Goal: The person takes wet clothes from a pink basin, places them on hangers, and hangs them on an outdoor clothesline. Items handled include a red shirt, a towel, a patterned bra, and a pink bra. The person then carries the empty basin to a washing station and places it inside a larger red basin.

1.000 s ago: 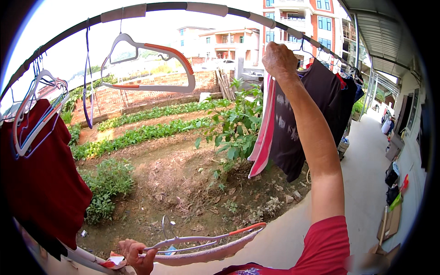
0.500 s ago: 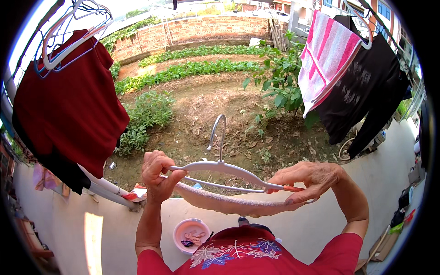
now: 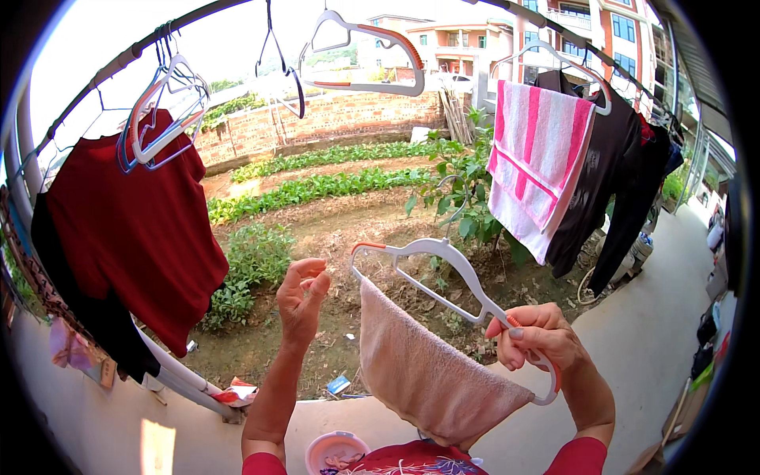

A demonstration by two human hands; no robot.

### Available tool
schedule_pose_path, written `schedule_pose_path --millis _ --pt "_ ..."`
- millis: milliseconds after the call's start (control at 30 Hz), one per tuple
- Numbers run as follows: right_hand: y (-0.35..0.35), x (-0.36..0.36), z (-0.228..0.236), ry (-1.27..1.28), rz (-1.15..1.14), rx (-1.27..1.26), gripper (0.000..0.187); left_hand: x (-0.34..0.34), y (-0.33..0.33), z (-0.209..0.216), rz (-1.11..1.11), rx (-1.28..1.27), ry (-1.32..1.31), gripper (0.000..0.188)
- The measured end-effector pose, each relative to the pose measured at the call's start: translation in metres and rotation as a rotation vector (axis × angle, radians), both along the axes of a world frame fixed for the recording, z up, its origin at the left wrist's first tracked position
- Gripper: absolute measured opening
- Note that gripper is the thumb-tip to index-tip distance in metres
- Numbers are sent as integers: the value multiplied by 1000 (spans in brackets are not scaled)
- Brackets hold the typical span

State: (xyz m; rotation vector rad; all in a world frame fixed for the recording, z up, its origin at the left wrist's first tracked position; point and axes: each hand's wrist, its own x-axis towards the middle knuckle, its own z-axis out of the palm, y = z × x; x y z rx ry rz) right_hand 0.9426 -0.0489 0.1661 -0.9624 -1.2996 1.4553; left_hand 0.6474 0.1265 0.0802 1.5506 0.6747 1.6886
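Observation:
A white clothes hanger (image 3: 454, 257) with orange grip pads tilts in front of me, its left end higher than its right. My right hand (image 3: 550, 340) pinches its right arm between thumb and fingers. Over the hanger's lower bar drapes a pale pink towel (image 3: 431, 368), hanging down toward my body. My left hand (image 3: 302, 305) is raised left of the hanger, apart from it, with fingers half bent and nothing in them. The hanger's metal hook (image 3: 455, 198) points up against the green plants.
Overhead runs a dark rail (image 3: 214, 9) with an unused white hanger (image 3: 364, 85). A dark red garment (image 3: 142, 222) hangs at left; a pink-striped towel (image 3: 530, 158) and dark clothes (image 3: 590, 182) hang at right. A pink basin (image 3: 336, 451) stands below. A low pipe (image 3: 194, 396) borders the garden.
My left hand has let go of the hanger and drawn away from it. The hanger has tipped, its right end lower. My view has lifted, bringing the overhead rail into sight.

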Motion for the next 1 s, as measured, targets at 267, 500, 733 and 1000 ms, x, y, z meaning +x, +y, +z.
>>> schedule_pose_path --millis 267,500,733,1000 --pt "57 14 68 -11 -166 281 25 -12 -12 -17 -85 -197 -29 10" --pt "140 5 181 -107 -292 474 22 -37 -31 -40 49 -291 -122 9" --pt "222 7 246 -131 -521 643 10 -41 -42 -44 149 -325 -215 8" --pt "286 -39 220 -630 -1051 732 41 -43 -44 -65 204 -416 -244 7"
